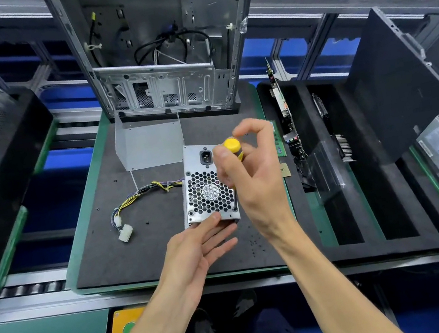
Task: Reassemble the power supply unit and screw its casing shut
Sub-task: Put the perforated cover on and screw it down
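1. open grey metal computer tower chassis (162, 59) stands upright at the far edge of the dark foam work mat (129, 257), with black cables inside.
2. black foam slotted tray (372, 216) lies right of the mat and holds circuit boards on edge.
3. bent grey sheet-metal cover (148, 145) rests between the chassis and the unit.
4. silver metal power supply unit (205, 186) sits mid-mat, long axis running away from the person, honeycomb fan grille facing up, black socket at the far end.
5. yellow, black and purple cable bundle with white plugs (137, 202) trails left from the unit.
6. right hand (252, 178) pinches the yellow-and-black screwdriver (234, 150), held upright, tip on the near right corner screw.
7. left hand (197, 247), fingers straight, touches the unit's near edge.
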### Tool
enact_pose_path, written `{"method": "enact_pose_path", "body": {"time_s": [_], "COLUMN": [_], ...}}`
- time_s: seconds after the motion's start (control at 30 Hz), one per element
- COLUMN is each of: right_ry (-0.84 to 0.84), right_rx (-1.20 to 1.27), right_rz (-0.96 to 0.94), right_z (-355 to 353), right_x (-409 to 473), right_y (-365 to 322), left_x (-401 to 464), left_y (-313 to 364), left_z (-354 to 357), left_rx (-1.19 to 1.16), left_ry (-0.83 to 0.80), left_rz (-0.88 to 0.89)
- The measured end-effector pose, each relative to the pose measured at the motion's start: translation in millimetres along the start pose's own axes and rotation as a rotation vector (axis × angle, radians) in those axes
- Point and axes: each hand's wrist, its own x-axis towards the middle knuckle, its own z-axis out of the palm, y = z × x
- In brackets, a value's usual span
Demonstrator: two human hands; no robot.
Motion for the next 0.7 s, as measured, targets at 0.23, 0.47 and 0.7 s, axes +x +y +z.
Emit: {"method": "enact_pose_path", "body": {"time_s": [0.23,0.47,0.7], "right_ry": [-0.021,-0.015,0.000], "right_rx": [0.008,0.000,0.041], "right_rz": [0.025,0.051,0.011], "right_z": [-7,-10,-11], "right_x": [0,-1,-4], "right_y": [-1,-1,-3], "left_x": [0,-2,-4], "left_y": [1,2,3], "left_z": [1,2,4], "left_rx": [-0.008,-0.001,-0.009], "left_ry": [0.017,0.009,0.018], "left_rz": [-0.017,-0.018,-0.019]}}
